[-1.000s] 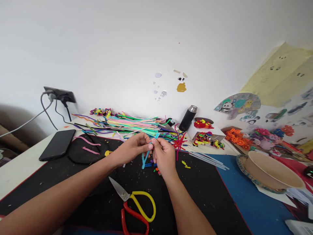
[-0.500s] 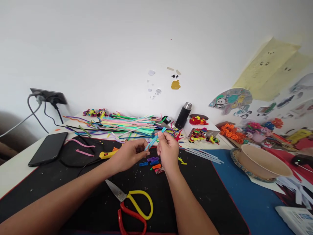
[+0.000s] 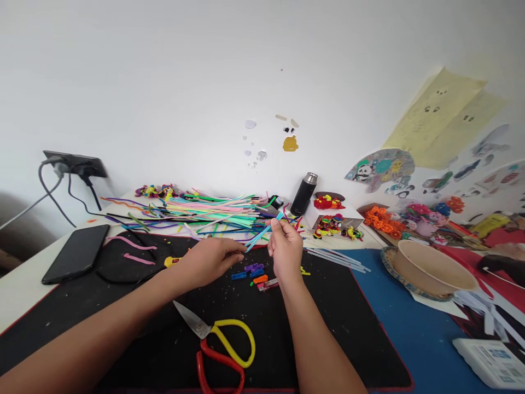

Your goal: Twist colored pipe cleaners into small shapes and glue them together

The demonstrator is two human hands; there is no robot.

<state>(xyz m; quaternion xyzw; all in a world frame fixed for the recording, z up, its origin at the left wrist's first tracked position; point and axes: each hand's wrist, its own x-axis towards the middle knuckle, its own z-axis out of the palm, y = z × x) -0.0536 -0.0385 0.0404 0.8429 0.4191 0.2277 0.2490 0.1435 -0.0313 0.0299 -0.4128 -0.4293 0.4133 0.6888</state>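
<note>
Light blue pipe cleaners (image 3: 258, 238), folded or side by side, slant between my two hands above the black mat. My right hand (image 3: 286, 249) pinches them near the upper end, thumb on top. At their lower left end, my left hand (image 3: 215, 260) is closed with its fingertips on the tips. Scissors (image 3: 209, 331) with one yellow and one red handle lie on the mat below, blades apart. Small purple, blue and orange clips (image 3: 256, 269) rest on the mat under my hands. Behind is a pile of many-coloured pipe cleaners (image 3: 213, 210).
A black phone (image 3: 77, 253) and pink pipe cleaner pieces (image 3: 139, 259) lie at left, near a yellow-handled tool (image 3: 170, 261). A black flask (image 3: 304, 194) stands by a white box (image 3: 348, 216). To the right are pale sticks (image 3: 338, 259), a beige bowl (image 3: 435, 268) and orange pipe-cleaner flowers (image 3: 383, 219).
My left hand has turned slightly, its fingers straighter and its back more in view. The light blue pipe cleaners stay between both hands. The whole view has shifted a little.
</note>
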